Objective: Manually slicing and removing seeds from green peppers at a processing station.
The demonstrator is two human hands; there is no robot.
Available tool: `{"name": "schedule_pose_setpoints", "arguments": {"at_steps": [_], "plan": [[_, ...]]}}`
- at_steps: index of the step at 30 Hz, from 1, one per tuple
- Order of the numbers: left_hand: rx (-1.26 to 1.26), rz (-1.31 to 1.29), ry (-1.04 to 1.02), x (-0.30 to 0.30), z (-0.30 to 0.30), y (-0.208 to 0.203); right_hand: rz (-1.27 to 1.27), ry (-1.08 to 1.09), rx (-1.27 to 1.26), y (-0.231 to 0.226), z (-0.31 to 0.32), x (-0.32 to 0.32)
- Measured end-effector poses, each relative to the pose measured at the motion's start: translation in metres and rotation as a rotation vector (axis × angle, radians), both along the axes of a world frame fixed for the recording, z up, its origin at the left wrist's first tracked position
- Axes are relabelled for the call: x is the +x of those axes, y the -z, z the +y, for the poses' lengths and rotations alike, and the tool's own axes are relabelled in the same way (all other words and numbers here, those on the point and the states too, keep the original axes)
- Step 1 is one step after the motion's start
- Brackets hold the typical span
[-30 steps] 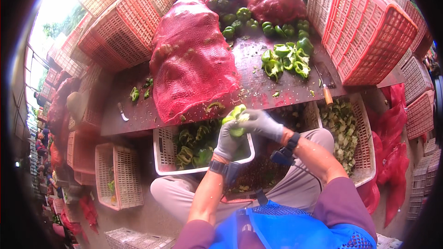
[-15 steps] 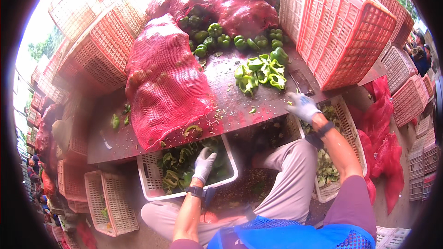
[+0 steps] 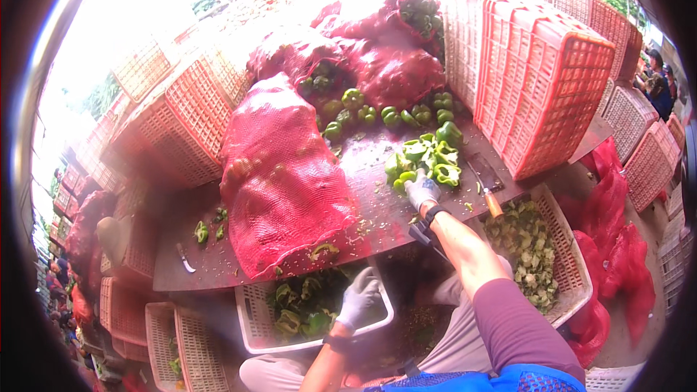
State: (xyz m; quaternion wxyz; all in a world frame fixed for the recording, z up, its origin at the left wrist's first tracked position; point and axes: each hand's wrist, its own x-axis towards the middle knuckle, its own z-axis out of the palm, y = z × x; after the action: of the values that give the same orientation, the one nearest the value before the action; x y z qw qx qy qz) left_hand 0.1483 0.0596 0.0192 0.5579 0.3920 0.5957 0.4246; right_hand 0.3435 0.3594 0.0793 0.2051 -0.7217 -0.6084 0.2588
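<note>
My right hand [image 3: 422, 192], in a pale work glove, reaches across the table to the near edge of a pile of cut green bell peppers [image 3: 430, 152]. Its fingers are apart and touch the pieces; some fingertips are hidden among them. Beside it, at the table's front edge, lies a knife [image 3: 494, 205] with an orange-brown handle. My left hand [image 3: 360, 296], gloved too, hovers with loosely spread fingers over a white crate [image 3: 250, 323] below the table edge. Cut green pepper pieces [image 3: 290, 305] fill the crate's left part. Nothing shows in that hand.
A red mesh sack [image 3: 283, 181] lies on the table's left part, with whole green peppers [image 3: 352, 99] behind. Tall pink crates [image 3: 541, 80] stand at the right. A crate of pale pepper scraps [image 3: 523, 250] sits below. A curved blade [image 3: 186, 258] lies at the left edge.
My right hand has moved left from the table's right front edge to the cut peppers. The knife handle now shows near where it was. The view has shifted, and my left hand stays over the crate.
</note>
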Motion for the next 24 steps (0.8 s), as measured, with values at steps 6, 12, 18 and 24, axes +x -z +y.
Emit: {"name": "schedule_pose_setpoints", "arguments": {"at_steps": [6, 12, 18, 24], "plan": [[0.167, -0.328, -0.185, 0.006, 0.007, -0.042, -0.105, -0.889, 0.201, -0.059, -0.108, -0.005], [0.269, -0.126, -0.152, -0.002, 0.004, -0.032, -0.056, -1.034, 0.374, -0.059, -0.201, -0.033], [0.507, 0.657, -0.342, 0.018, -0.009, -0.02, -0.033, -0.848, 0.442, -0.014, -0.238, -0.041], [0.3, 0.222, -0.516, 0.027, -0.019, -0.011, -0.108, -0.827, 0.66, -0.012, -0.253, -0.046]]}}
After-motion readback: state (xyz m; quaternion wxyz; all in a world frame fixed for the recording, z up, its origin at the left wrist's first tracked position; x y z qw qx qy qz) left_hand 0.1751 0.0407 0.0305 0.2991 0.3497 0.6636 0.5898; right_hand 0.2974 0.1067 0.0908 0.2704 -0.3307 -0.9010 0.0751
